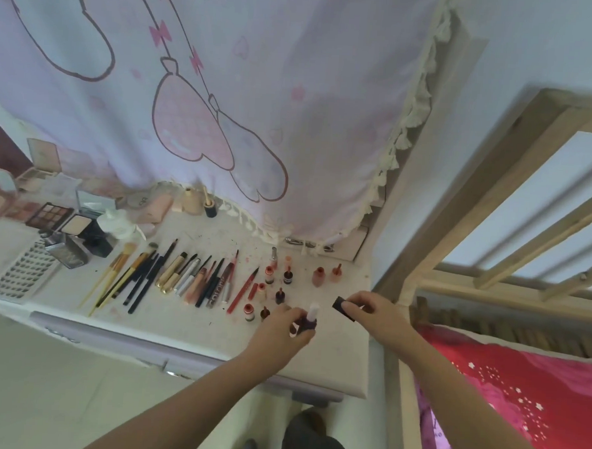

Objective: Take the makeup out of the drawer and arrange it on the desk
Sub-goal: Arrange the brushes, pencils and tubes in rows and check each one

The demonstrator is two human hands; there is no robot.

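Makeup laid out in rows on the bench (332,363), two pieces in hand above its right end.

From the left: lash tray (24,272), palettes (50,215), then brushes and pencils (168,276) side by side, then small upright bottles (274,285), probably sorted by kind. The left hand (282,330) pinches a dark bottle with a pale cap (310,319); the right hand (372,310) pinches a dark cap-like piece (342,307). Bare surface remains near the bench's right edge, beside the bed rail (495,186).

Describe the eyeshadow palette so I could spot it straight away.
Start at the white desk under the pink cartoon curtain and look to its far left end. The eyeshadow palette lies open there, left of a beige powder compact; only it shows a grid of brown squares.
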